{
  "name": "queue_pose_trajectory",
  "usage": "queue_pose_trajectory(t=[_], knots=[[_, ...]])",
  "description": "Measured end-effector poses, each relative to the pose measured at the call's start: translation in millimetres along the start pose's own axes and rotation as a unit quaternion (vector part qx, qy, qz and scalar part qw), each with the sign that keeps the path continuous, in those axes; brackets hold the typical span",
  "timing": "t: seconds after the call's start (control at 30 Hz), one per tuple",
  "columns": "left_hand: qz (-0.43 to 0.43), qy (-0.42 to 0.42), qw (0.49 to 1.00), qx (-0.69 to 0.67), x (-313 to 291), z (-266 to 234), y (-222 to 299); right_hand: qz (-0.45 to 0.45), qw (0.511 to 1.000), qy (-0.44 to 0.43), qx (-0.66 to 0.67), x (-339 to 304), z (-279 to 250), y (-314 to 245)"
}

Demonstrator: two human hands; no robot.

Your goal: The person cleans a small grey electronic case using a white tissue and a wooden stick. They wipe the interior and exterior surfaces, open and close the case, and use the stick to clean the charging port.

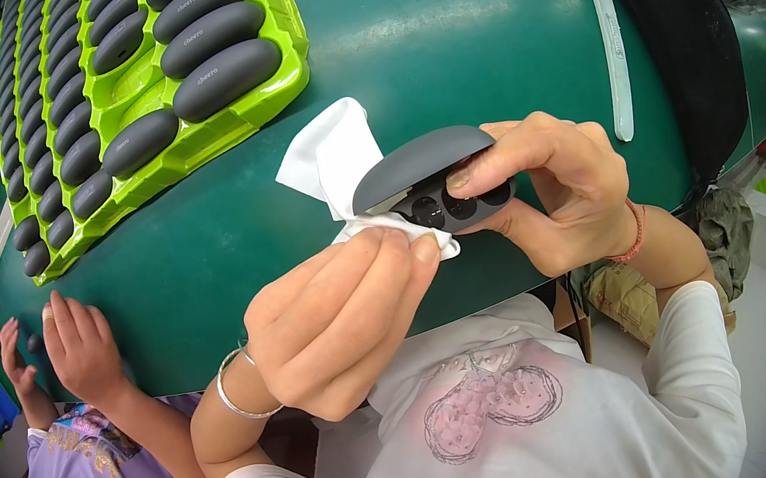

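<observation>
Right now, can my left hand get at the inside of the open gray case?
Probably yes: your left hand pinches white cloth at the open gray case, though your right hand partly covers the inside.

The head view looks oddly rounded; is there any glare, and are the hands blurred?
Head view: black corners and bending edges, as from a fisheye lens; head view: soft, pale glare on the green table; head view: left hand and right hand look fairly sharp, while under the grey case's lid it is dim.
</observation>
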State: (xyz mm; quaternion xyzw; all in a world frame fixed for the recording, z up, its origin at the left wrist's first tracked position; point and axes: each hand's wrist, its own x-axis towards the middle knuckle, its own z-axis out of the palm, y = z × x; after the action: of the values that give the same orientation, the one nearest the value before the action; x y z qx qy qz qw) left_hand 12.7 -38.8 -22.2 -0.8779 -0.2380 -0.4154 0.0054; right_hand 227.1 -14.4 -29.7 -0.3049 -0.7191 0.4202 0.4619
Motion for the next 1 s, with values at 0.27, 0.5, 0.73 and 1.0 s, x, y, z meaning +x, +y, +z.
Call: queue_pose_trajectory(t=[0.27, 0.5, 0.73, 1.0], knots=[[-0.022, -0.041, 0.998, -0.034, -1.7, -6.0, 2.9, -0.005, 1.0, -0.008, -0.005, 1.2, 0.5, -0.6], [-0.001, -0.031, 0.999, -0.021, 1.0, -1.8, 1.1, -0.006, 1.0, -0.008, -0.012, 2.2, 0.4, 0.5], [-0.015, -0.035, 0.999, -0.03, -1.9, -0.7, 1.0, -0.029, 0.999, -0.004, -0.045, 1.3, -1.7, 2.5], [-0.018, -0.035, 0.999, -0.032, -2.1, 0.6, 2.0, -0.02, 0.999, -0.006, -0.035, 1.1, -0.8, 1.3]])
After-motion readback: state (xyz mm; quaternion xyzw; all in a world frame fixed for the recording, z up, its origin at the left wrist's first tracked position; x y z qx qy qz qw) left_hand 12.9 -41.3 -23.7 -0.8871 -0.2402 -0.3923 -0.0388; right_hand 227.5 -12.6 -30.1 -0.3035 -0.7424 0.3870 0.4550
